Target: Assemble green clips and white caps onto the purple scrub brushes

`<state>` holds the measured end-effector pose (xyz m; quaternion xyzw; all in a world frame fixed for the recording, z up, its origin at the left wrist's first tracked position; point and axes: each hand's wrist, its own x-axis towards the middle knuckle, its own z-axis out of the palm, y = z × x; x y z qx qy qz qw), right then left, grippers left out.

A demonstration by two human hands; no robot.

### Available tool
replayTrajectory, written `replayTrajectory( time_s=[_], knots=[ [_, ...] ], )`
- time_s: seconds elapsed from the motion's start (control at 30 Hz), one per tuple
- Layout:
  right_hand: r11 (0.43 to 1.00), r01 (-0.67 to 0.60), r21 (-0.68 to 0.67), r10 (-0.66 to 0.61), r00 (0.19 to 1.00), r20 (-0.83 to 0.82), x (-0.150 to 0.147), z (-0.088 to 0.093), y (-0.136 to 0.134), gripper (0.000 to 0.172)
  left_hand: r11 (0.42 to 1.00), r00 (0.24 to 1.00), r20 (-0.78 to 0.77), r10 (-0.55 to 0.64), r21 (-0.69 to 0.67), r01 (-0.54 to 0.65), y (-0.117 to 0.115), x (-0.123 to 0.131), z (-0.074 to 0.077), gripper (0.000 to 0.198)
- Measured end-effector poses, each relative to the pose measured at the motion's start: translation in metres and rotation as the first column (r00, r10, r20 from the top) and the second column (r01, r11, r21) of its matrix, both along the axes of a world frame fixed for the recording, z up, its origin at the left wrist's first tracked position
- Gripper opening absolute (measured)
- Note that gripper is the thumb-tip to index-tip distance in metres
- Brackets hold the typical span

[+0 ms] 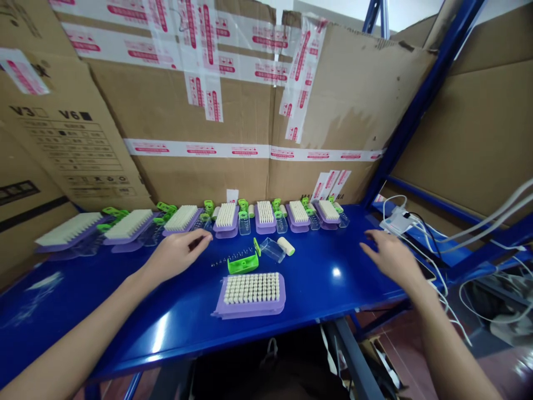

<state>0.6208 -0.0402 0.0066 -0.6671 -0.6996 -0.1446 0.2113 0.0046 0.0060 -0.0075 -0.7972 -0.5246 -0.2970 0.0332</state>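
Note:
A purple brush with white bristles [251, 293] lies near the front of the blue table [125, 311]. Behind it sit a green clip piece [242, 263], a small spring [227, 260], a clear plastic cap [272, 249] and a white roller [286, 246]. My left hand [177, 254] rests on the table just left of the spring, fingers loosely curled, holding nothing that I can see. My right hand [390, 258] hovers over the table's right part with fingers spread, empty.
A row of several purple brushes with green and clear parts [227, 218] lines the back of the table. Taped cardboard boxes [233, 111] stand behind. A blue rack post [420, 100] rises at right, with a white charger [395, 221] and cables [466, 239].

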Motion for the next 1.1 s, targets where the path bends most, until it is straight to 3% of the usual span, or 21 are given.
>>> replayTrajectory(
  time_s=[0.07, 0.17, 0.27, 0.33, 0.47, 0.6, 0.7, 0.9, 1.0, 1.1],
  knots=[
    [0.980, -0.198, -0.010, 0.198, 0.980, -0.035, -0.051, 0.009, 0.006, 0.028, 0.999, 0.999, -0.013, -0.030, -0.026, 0.030, -0.002, 0.007, -0.001, 0.047],
    [0.855, -0.518, 0.009, 0.517, 0.855, 0.052, -0.118, 0.024, 0.018, 0.023, 0.996, 0.996, -0.030, -0.082, -0.028, 0.081, -0.004, 0.014, -0.003, 0.053],
    [0.722, -0.690, 0.048, 0.672, 0.716, 0.189, -0.162, 0.036, 0.039, 0.029, 0.995, 0.994, -0.038, -0.100, -0.016, 0.099, -0.005, 0.016, -0.004, 0.054],
    [0.664, -0.745, 0.060, 0.720, 0.660, 0.216, -0.180, 0.037, 0.058, 0.032, 0.994, 0.993, -0.041, -0.107, -0.014, 0.107, -0.005, 0.015, -0.004, 0.054],
    [0.621, -0.775, 0.116, 0.751, 0.631, 0.192, -0.196, 0.027, 0.090, 0.035, 0.993, 0.993, -0.034, -0.114, -0.028, 0.113, -0.005, 0.015, -0.004, 0.054],
    [0.570, -0.816, 0.102, 0.761, 0.570, 0.310, -0.203, 0.017, 0.103, 0.040, 0.993, 0.994, -0.004, -0.105, -0.049, 0.105, -0.004, 0.022, -0.001, 0.052],
    [0.559, -0.820, 0.122, 0.754, 0.564, 0.337, -0.207, 0.019, 0.108, 0.040, 0.987, 0.988, -0.027, -0.149, -0.060, 0.147, -0.001, 0.030, 0.006, 0.047],
    [0.572, -0.788, 0.229, 0.762, 0.614, 0.207, -0.211, 0.019, 0.114, 0.036, 0.980, 0.969, -0.149, -0.199, -0.021, 0.198, 0.008, 0.044, 0.021, 0.044],
    [0.570, -0.785, 0.241, 0.769, 0.613, 0.180, -0.208, 0.012, 0.109, 0.033, 0.982, 0.979, -0.072, -0.189, 0.012, 0.190, 0.009, 0.049, 0.019, 0.042],
    [0.523, -0.824, 0.219, 0.815, 0.559, 0.155, -0.207, 0.005, 0.101, 0.030, 0.983, 0.983, 0.026, -0.182, 0.030, 0.181, 0.006, 0.050, 0.010, 0.037]
  ],
)
